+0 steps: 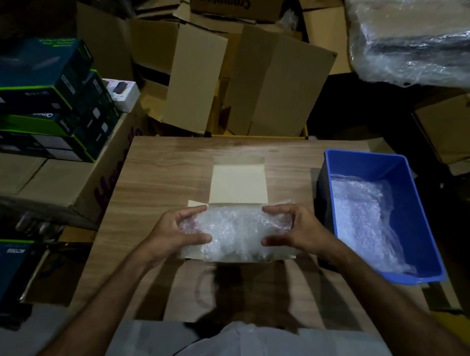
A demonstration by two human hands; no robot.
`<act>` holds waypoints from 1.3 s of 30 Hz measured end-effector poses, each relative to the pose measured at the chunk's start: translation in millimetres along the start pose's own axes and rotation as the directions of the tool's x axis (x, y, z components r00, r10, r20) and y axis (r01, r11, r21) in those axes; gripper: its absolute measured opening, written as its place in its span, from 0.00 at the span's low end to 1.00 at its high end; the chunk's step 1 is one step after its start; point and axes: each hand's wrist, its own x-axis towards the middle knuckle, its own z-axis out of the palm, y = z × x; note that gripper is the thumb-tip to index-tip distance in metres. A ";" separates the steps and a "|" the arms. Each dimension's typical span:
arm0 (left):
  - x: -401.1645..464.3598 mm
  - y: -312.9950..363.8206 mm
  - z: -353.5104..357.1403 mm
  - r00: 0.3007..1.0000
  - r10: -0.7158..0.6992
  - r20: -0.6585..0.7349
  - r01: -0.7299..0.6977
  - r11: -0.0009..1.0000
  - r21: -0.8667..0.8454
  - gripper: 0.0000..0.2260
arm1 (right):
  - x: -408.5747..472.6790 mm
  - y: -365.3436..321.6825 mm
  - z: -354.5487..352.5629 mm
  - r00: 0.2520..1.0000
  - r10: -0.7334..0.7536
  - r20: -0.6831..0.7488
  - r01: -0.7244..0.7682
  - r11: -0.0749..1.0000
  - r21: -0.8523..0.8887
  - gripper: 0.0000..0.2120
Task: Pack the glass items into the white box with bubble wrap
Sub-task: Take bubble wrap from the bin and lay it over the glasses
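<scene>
bubble-wrapped bundle held over the open white box

from my remote seat i see both hands on one bubble-wrapped bundle (236,232), held right over the open white box (238,184) on the wooden table (158,166). the left hand (176,234) clamps the bundle's left end, fingers curled over the far edge and thumb along the near side; the right hand (293,229) mirrors it on the right end. gripping both ends this way keeps the wrap from unrolling and keeps the load level, which i judge sensible for glass. what is inside i cannot make out through the plastic.

the box lid stands folded back away from the person, so the mouth is free. the bundle hides most of the opening, and i cannot tell whether it already rests inside or hangs just above.

to the right, just beside the box, a blue plastic bin (413,193) holds more bubble wrap (361,213) — close to the right hand, likely for the next piece. cardboard cartons (271,83) crowd the space beyond the table.
</scene>
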 end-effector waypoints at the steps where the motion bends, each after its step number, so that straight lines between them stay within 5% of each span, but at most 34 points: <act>1: 2.1 0.2 -0.4 1.000 0.010 -0.021 -0.009 0.996 0.091 0.30 | 2.9 1.9 0.9 1.000 -0.001 0.001 0.002 0.996 -0.090 0.30; 4: 10.7 1.8 -2.3 0.995 0.078 -0.063 -0.061 0.969 0.241 0.14 | 14.0 5.9 -2.0 0.999 -0.026 -0.028 0.021 0.983 -0.180 0.11; 5: 12.9 2.5 -3.3 0.995 0.089 -0.049 -0.073 0.960 0.271 0.09 | 18.5 8.1 -4.0 0.998 -0.055 -0.005 0.054 0.989 -0.141 0.12; 8: 22.0 0.0 -7.8 0.993 0.117 -0.022 -0.101 0.928 0.360 0.10 | 25.7 9.2 -11.2 0.999 -0.018 0.029 0.019 1.000 -0.019 0.19; 15: 38.4 -2.5 -6.3 0.985 0.109 0.137 -0.141 0.957 0.254 0.07 | 35.3 20.0 3.7 0.999 -0.033 0.005 0.032 0.994 0.109 0.06; 17: 44.3 -2.9 -4.5 0.982 0.121 0.145 -0.161 0.939 0.305 0.03 | 41.7 26.7 11.0 0.996 -0.085 -0.009 0.086 0.995 0.041 0.05; 20: 56.6 -9.0 -3.3 0.980 0.106 0.170 -0.164 0.912 0.376 0.17 | 50.8 32.1 15.3 0.984 -0.166 -0.065 0.158 0.980 -0.124 0.20; 23: 65.4 -16.6 -0.1 0.985 0.114 0.133 -0.164 0.864 0.476 0.16 | 50.9 27.8 14.7 0.982 -0.174 -0.075 0.149 0.952 -0.266 0.10; 25: 68.9 -19.3 5.2 0.979 0.128 0.159 -0.197 0.798 0.569 0.14 | 52.8 29.4 17.6 0.985 -0.169 -0.025 0.139 0.878 -0.458 0.17; 29: 80.3 -33.1 13.7 0.948 0.296 0.114 -0.257 0.503 0.825 0.13 | 62.6 44.7 27.8 0.968 -0.249 -0.030 0.138 0.630 -0.764 0.11; 33: 93.5 -43.8 29.7 0.948 0.309 0.075 -0.209 0.428 0.879 0.12 | 68.4 49.2 39.9 0.969 -0.242 -0.037 0.081 0.458 -0.885 0.13; 35: 99.3 -44.8 39.0 0.955 0.289 0.074 -0.182 0.370 0.911 0.10 | 71.1 50.0 51.9 0.977 -0.203 -0.065 0.036 0.458 -0.888 0.10; 39: 104.1 -45.2 55.1 0.958 0.282 0.049 -0.140 0.313 0.939 0.08 | 66.9 55.3 75.4 0.953 -0.171 -0.251 -0.055 0.715 -0.697 0.08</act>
